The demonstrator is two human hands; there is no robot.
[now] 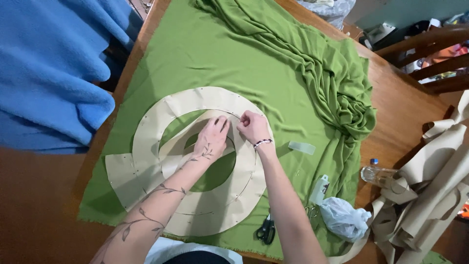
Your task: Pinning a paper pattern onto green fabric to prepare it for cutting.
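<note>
Both hands sit on the tan paper pattern (146, 142), a big ring shape lying flat on the green fabric (205, 54) that covers the wooden table (405, 105). The left hand (213, 138) presses down with fingers spread; the right hand (254, 128) is curled and pinching, but whatever it pinches is too tiny to make out. My forearm half hides the black scissors (266, 230)

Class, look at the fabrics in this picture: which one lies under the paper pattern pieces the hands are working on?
The green fabric spread flat on the wooden table; the blue fleece fabric lies bunched at the left, off the pattern, touched by neither hand.
</note>
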